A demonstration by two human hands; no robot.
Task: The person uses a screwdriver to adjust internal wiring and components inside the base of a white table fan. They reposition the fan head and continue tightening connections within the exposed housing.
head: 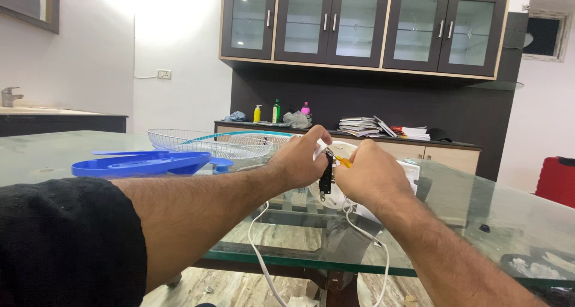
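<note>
Two hands (335, 166) gripping white fan motor (335, 190), glass table (467, 205), blue blades (144, 162), dark cabinets (365, 26)

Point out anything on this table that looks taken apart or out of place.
A fan lies in pieces on the glass table: the wire guard and blue blades sit loose at the left, while both hands, left hand and right hand, grip the white motor housing. Its white cord dangles off the edge.
</note>
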